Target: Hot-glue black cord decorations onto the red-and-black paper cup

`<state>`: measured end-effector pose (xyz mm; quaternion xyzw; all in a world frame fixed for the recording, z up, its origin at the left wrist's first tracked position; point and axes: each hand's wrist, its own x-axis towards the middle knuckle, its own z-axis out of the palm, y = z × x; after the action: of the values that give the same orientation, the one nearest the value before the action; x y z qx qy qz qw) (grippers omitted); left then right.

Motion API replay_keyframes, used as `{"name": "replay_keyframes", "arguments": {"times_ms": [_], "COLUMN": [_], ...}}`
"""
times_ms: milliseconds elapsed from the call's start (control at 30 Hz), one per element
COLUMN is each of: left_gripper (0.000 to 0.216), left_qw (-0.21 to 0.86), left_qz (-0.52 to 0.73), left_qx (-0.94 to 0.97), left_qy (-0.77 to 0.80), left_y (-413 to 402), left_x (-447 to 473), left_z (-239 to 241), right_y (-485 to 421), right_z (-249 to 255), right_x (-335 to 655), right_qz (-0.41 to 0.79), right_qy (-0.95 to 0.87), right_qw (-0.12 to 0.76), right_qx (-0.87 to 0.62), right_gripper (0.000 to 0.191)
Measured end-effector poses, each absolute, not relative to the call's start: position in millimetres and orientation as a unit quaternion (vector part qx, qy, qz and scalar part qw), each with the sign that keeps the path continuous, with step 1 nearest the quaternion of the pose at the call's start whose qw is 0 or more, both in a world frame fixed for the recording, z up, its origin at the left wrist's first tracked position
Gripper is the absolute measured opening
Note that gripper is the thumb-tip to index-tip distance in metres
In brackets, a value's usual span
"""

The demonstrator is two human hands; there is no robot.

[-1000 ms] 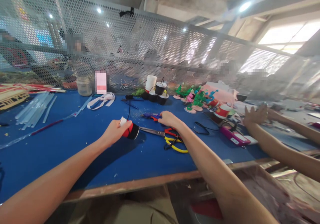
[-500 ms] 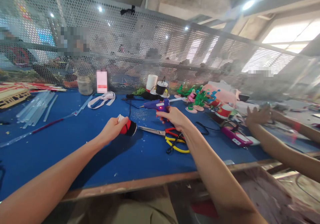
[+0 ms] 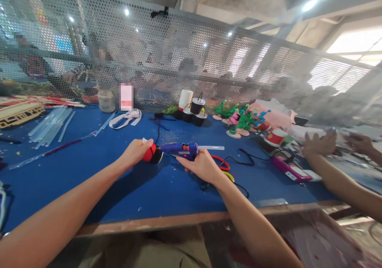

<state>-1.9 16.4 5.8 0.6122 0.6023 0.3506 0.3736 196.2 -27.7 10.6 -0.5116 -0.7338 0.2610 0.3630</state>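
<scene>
My left hand (image 3: 135,153) is closed around a small paper cup (image 3: 152,154) with a red and black wrap, tilted on its side above the blue table. My right hand (image 3: 203,165) grips a blue hot glue gun (image 3: 180,150), its red light lit and a clear glue stick poking out of the back. The gun's nozzle is at the cup's black band; whether it touches I cannot tell. Under my right hand lie scissors with red handles (image 3: 221,162), mostly hidden, and a yellow-handled tool (image 3: 229,176).
Clear glue sticks (image 3: 49,126) and a white ribbon (image 3: 125,118) lie at the left. Small black buckets (image 3: 197,106) and green figures (image 3: 245,120) stand at the back. A purple device (image 3: 291,169) lies at the right, near another person's hands (image 3: 320,142).
My right hand has lifted the glue gun and brought it down and left, its nozzle to the cup. The left hand holds the cup in nearly the same place.
</scene>
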Motion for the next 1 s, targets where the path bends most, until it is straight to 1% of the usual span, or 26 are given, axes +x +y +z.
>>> {"name": "replay_keyframes", "arguments": {"times_ms": [200,633,800,1000], "left_gripper": [0.034,0.035,0.035,0.036], "left_qw": [0.359,0.36,0.36,0.361], "left_qz": [0.35,0.348,0.36,0.364], "left_qx": [0.612,0.62,0.612,0.611], "left_qy": [0.611,0.604,0.605,0.603], "left_y": [15.3,15.6,15.5,15.6], "left_x": [-1.0,-1.2,-1.2,-1.1], "left_z": [6.9,5.5,5.9,6.1], "right_y": [-28.9,-28.5,-28.3,-29.9], "right_z": [7.4,0.2,0.9,2.4], "right_x": [192.2,193.1,193.9,193.7], "right_qz": [0.173,0.115,0.08,0.082], "right_qy": [-0.761,-0.8,-0.815,-0.82], "right_qw": [0.355,0.354,0.353,0.335], "right_qx": [-0.515,-0.47,-0.453,-0.456], "right_gripper": [0.024,0.013,0.013,0.014]}}
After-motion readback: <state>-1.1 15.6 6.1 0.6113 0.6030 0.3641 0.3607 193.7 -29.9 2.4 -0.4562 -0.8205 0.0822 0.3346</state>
